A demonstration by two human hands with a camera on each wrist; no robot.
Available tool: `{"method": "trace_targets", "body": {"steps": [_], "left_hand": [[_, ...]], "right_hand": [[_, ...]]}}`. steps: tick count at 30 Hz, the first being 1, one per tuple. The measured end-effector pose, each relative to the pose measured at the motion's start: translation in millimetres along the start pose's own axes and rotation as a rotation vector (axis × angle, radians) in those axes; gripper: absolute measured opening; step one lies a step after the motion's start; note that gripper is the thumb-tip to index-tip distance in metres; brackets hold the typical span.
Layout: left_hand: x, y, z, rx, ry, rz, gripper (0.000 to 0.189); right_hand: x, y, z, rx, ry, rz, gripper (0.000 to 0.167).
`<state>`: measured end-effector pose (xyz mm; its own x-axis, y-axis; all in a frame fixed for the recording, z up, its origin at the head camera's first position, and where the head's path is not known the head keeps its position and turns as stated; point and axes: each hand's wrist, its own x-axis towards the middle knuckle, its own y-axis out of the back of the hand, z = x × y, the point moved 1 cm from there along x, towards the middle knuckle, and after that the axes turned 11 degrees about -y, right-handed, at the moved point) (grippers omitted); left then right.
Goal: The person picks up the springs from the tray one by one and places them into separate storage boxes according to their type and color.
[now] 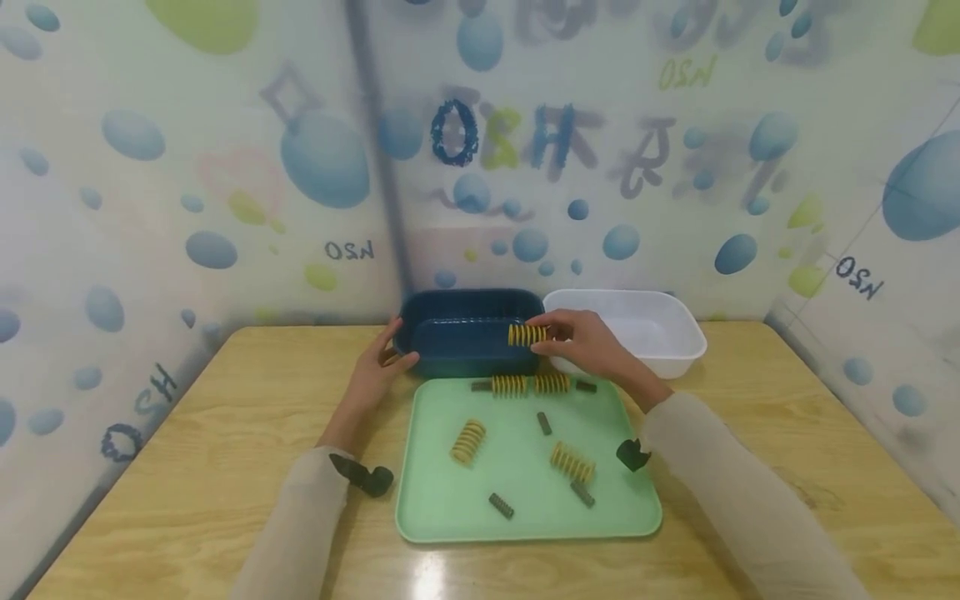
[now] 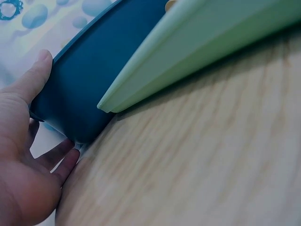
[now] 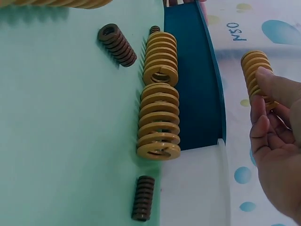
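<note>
Nearby, a pale left sleeve (image 1: 296,525) and a pale right sleeve (image 1: 742,492) lay over the wooden table (image 1: 187,475), with a black clip (image 1: 363,475) at the left wrist and another clip (image 1: 633,455) at the right. Between the sleeves rested a green tray (image 1: 442,500). On its near part lay a dark spring (image 1: 501,506), and to the right a second dark spring (image 1: 582,493), just beside a slanting yellow spring (image 1: 572,463); whether those two touched could not be told. Farther up were a tilted yellow coil (image 1: 468,442) on the left and a short dark coil (image 1: 543,423) nearer the middle. Along the far edge ran a row: a dark piece (image 1: 482,386), two yellow springs (image 1: 552,383) on their sides, and a last dark piece (image 1: 586,387).

Beyond the row, the right hand (image 1: 581,337) pinched a yellow spring (image 1: 527,335) between thumb and fingers, holding it above the right end of the blue bin (image 1: 472,358). The left hand (image 1: 373,367) gripped that bin's left end, its thumb on the near wall and fingers round the far side. Right beside the blue bin stood a white bin (image 1: 645,321), partly behind the right hand. Farthest off rose the wall (image 1: 660,250), patterned with blue and green drops and lettering.
</note>
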<state>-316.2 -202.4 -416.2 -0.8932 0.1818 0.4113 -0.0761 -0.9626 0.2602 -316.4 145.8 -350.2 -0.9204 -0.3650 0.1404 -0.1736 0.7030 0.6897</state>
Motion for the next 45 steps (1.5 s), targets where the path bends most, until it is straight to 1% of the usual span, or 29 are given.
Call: {"method": "trace_targets", "body": {"steps": [5,8,10,14,17,20,25,30,33,40,45], "left_hand": [[-3.3,-1.7,24.6,-0.002,0.019,-0.013,0.070],[-2.3,-2.2,25.8,0.000,0.018,-0.013,0.069],[-1.7,-2.2,24.0,-0.010,0.020,-0.008,0.068],[-0.2,-0.1,7.5,-0.023,0.005,-0.005,0.070],[0.9,1.4,-5.3,-0.012,-0.006,0.001,0.070],[0.9,1.7,-11.0,0.009,-0.016,0.005,0.070],[-0.2,1.3,-10.7,0.019,-0.012,0.009,0.071],[0.3,0.7,-12.0,0.007,-0.007,0.016,0.071],[0.8,0.6,-12.8,0.005,-0.008,0.006,0.071],[0.6,1.1,-12.1,-0.001,-0.008,0.000,0.070],[1.0,1.8,-12.1,0.018,-0.009,-0.001,0.070]], "right_hand": [[9.1,-3.1,-5.4,0.010,-0.008,-0.008,0.040],[14.4,-5.1,-7.1,0.029,-0.023,-0.008,0.040],[17.6,-6.9,-6.9,0.051,-0.029,-0.013,0.041],[22.4,-9.6,-7.3,0.062,-0.040,-0.023,0.040],[25.6,-11.0,-9.0,0.053,-0.048,-0.020,0.039],[29.3,-12.9,-10.3,0.056,-0.053,-0.029,0.040],[36.7,-18.7,-10.2,0.059,-0.078,-0.057,0.040],[43.5,-23.4,-8.6,0.042,-0.096,-0.057,0.039],[47.6,-24.9,-8.9,0.037,-0.113,-0.062,0.039],[59.3,-33.1,-15.4,0.035,-0.120,-0.079,0.039],[67.3,-41.3,-18.5,0.016,-0.125,-0.079,0.037]]}}
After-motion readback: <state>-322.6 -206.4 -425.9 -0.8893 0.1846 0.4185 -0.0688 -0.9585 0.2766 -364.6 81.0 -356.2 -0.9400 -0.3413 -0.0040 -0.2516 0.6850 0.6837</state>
